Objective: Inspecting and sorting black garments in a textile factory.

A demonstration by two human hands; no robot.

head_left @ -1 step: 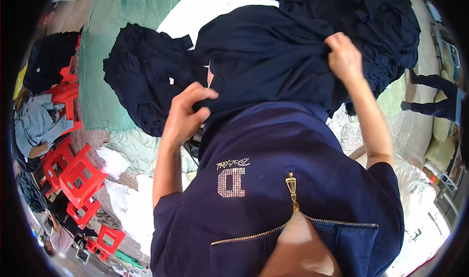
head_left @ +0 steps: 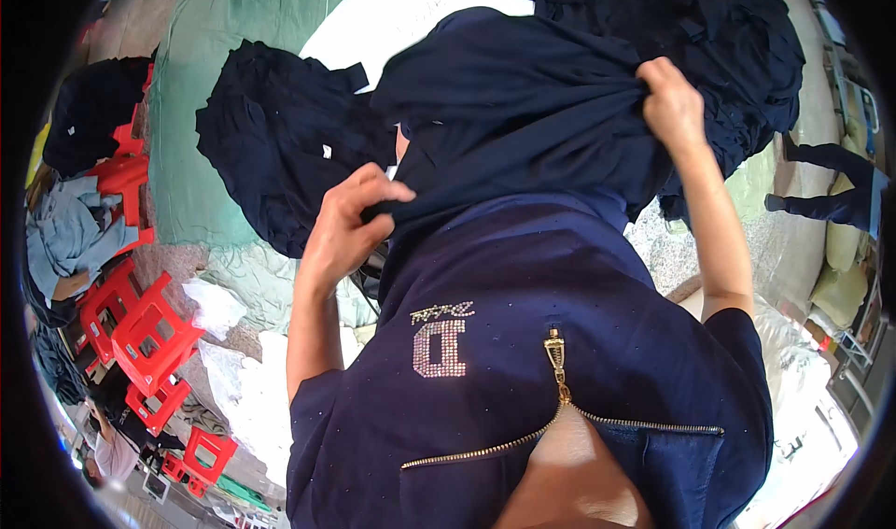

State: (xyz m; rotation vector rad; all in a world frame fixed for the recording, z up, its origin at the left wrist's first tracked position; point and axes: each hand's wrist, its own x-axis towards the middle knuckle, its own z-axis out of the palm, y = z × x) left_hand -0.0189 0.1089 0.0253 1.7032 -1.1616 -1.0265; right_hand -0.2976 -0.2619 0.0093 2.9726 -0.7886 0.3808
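Note:
A dark navy garment [head_left: 523, 109] lies spread out in front of me, its kind hidden by folds. My right hand [head_left: 674, 109] is closed on its right side, and creases fan out leftward from the grip. By the garment's lower left edge is my left hand [head_left: 355, 216], thumb and forefinger apart, fingertips close to the cloth. A small white tag and a gap showing a pinkish patch appear at that left edge. Another dark garment [head_left: 280, 137], with a small white label on it, lies to the left.
A heap of dark garments [head_left: 719, 43] fills the far right, over a white surface [head_left: 401, 11]. Green sheeting [head_left: 210, 90] covers the left floor. Red plastic stools [head_left: 154, 333] stand farther left, some bearing clothes. At the right edge, a person's dark-trousered legs [head_left: 831, 183] show.
My right hand has shifted slightly right, pulling the garment tighter into creases. My left hand has hardly moved.

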